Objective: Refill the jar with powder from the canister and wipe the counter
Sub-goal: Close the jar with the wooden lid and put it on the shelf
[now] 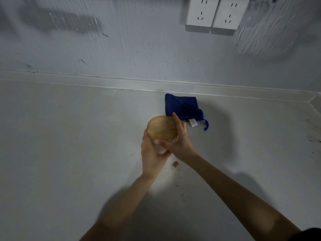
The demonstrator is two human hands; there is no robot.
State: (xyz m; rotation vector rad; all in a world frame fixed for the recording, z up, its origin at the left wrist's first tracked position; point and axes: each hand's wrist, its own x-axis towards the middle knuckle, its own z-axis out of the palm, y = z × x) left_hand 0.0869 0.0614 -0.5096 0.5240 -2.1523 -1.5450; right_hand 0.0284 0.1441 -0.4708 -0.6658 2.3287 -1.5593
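Two bare forearms, dark sleeve (309, 234) (right arm only)

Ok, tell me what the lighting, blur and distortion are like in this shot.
Head view: dim, bluish light; the counter shows a bright patch under the forearms, with soft dark shadows beside it. The wall's upper corners are smeared with blur, while the wooden lid and blue cloth stay fairly sharp. Wide-angle distortion bends the counter's back edge and tilts the outlets.

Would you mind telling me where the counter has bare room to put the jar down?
The wide stretch of counter left of the hands is bare up to the wall. Behind the right hand lies the blue cloth; spilled powder sits just below the hands.
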